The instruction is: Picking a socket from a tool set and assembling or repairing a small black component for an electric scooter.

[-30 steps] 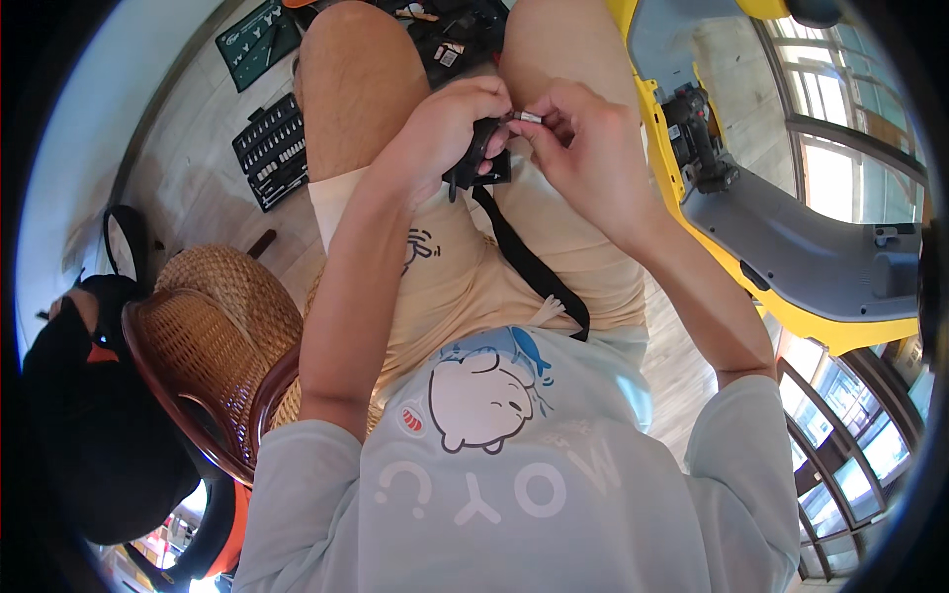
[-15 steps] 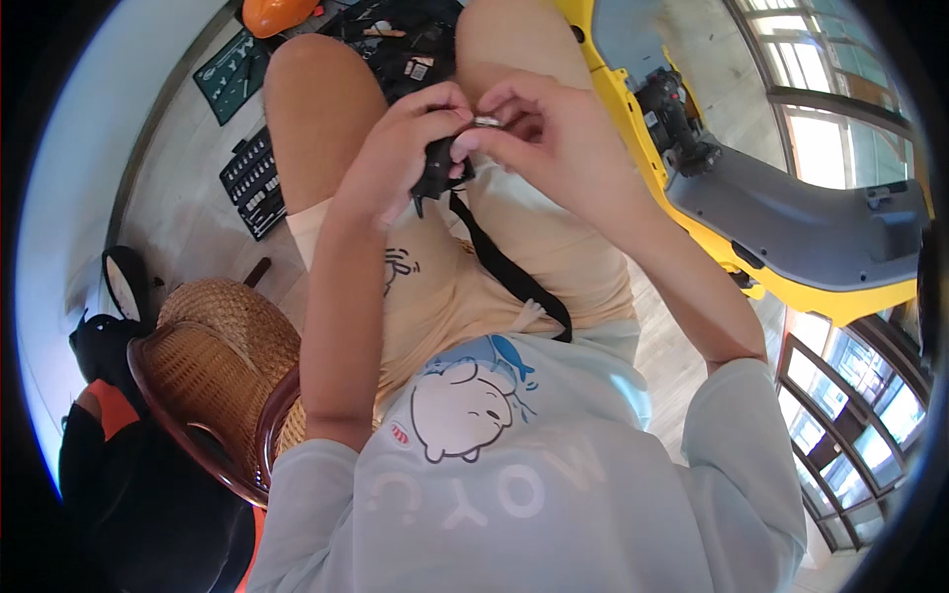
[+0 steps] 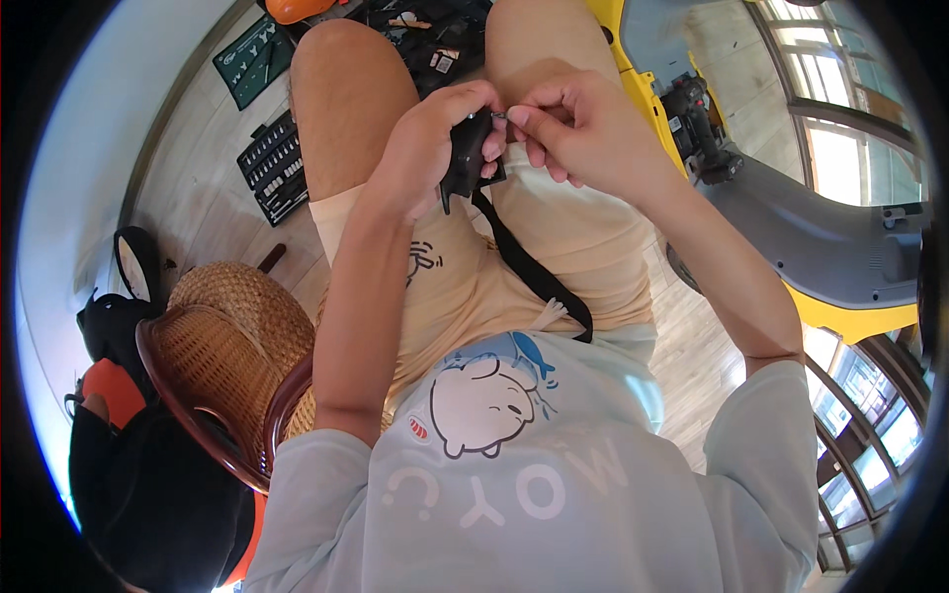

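Above my lap, my left hand is closed around a black plastic part, its fingers wrapping over the top and far side. A black strap lies across my shorts just below that part. Close to the part's upper right edge, my right hand pinches a small, thin metal piece between thumb and forefinger. The piece is too small to name, and whether it touches the black part I cannot tell.
On the floor to the left are a black socket set case and a dark green tool tray. A wicker chair stands nearby. At right is a yellow and grey body panel with a black power tool on it.
The whole view has shifted slightly. My right fingers have drawn a little to the right of the black part; the shiny metal between the hands now shows as a thin piece.
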### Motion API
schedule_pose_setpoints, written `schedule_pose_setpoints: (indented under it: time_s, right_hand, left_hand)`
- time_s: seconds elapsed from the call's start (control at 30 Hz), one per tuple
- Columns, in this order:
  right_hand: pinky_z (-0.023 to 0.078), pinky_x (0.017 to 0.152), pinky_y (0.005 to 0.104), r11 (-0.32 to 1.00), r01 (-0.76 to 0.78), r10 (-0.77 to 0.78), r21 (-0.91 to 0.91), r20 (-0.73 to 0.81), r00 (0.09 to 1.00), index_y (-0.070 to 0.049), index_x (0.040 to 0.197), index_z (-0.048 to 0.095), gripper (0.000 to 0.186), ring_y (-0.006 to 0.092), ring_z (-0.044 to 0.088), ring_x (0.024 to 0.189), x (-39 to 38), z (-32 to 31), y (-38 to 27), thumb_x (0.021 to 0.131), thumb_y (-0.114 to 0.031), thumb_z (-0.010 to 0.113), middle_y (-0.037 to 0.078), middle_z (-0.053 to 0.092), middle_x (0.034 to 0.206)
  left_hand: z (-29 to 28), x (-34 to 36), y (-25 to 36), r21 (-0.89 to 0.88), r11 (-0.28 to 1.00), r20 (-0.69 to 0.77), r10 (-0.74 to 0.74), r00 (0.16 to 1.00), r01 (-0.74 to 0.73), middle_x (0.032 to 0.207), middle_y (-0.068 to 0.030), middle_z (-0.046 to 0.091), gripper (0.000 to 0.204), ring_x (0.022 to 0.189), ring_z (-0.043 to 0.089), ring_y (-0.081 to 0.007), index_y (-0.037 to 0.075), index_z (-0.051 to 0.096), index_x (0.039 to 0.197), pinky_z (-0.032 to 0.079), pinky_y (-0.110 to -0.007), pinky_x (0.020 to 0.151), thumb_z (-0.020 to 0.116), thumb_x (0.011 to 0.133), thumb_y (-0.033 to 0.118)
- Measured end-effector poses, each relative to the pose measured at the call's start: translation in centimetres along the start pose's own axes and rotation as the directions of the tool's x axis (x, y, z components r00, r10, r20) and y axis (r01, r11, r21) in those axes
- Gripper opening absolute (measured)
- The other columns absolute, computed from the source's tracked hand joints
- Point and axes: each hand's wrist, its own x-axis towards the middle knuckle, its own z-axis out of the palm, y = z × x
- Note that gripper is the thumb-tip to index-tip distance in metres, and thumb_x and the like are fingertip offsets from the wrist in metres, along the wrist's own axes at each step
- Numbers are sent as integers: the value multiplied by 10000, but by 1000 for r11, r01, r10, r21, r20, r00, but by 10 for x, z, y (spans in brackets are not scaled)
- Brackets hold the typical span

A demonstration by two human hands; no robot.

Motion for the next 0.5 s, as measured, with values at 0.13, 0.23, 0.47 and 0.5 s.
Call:
schedule_pose_setpoints:
  time_s: [0.13,0.23,0.47,0.5]
  right_hand:
    - [528,580,280,986,168,-167,-2,-129,977,55,872,702,169,159,678,602,1,11,16,934,-33,572,145,726,744]
    - [550,626,304,954,270,-292,-131,-201,935,62,869,701,152,218,722,677,1,19,23,912,-35,593,155,731,763]
    - [545,635,393,802,398,-531,-446,-226,817,25,828,688,119,346,677,666,0,25,27,878,-45,605,164,704,744]
    - [539,631,409,776,392,-546,-493,-214,810,18,823,679,109,365,660,653,-1,25,27,873,-48,608,167,686,718]
  left_hand:
    - [-2,2,-1,9,1000,47,-1,999,1,712,-40,533,258,644,506,-123,44,570,905,451,-268,601,473,996,266]
    - [-3,3,-1,22,1000,52,0,999,-2,715,-39,531,251,649,505,-126,44,567,902,448,-267,598,468,993,256]
    - [-2,1,1,96,995,22,-24,999,21,724,-42,525,199,662,505,-119,44,548,933,447,-261,590,461,990,214]
    - [-5,3,0,101,995,46,-14,999,9,729,-43,525,190,663,506,-119,43,545,941,448,-262,589,459,989,205]
